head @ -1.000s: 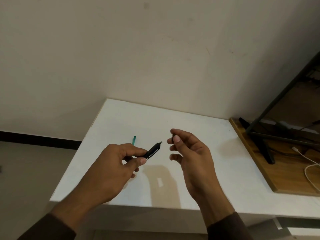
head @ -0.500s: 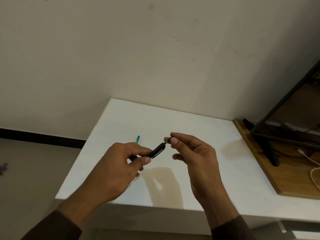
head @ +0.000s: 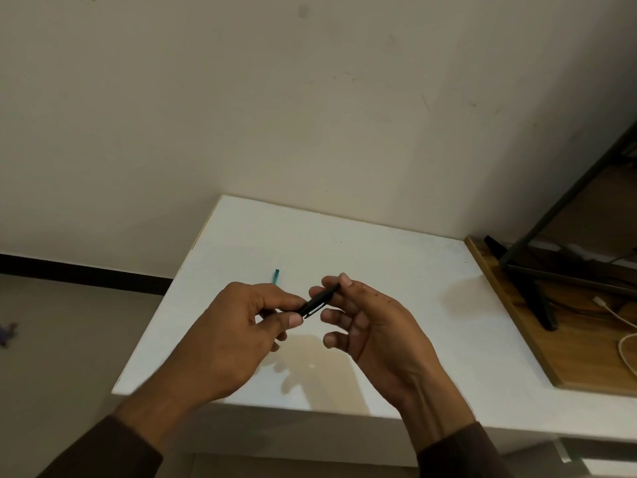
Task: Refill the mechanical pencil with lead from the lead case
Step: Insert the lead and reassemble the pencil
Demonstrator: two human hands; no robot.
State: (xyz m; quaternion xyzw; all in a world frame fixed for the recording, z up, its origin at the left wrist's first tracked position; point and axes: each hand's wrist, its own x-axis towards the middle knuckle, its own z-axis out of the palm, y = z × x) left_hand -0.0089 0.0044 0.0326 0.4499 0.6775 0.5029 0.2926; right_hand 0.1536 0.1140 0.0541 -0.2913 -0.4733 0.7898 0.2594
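Observation:
A black mechanical pencil (head: 319, 301) with a metal clip is held above the white table (head: 396, 270), pointing up and to the right. My left hand (head: 238, 326) grips its lower barrel between thumb and fingers. My right hand (head: 372, 326) pinches the pencil's top end with thumb and forefinger, its other fingers loosely curled. A small green piece (head: 276, 276), possibly part of the lead case, lies on the table just behind my left hand, mostly hidden by it.
The table's left and near edges drop off to the floor. A wooden board (head: 524, 322) adjoins the table on the right, carrying a black metal stand (head: 527, 281) and a white cable (head: 620, 319). A plain wall stands behind.
My right hand has come in from apart to the pencil's top end and now pinches it. Both hands drifted slightly right in view.

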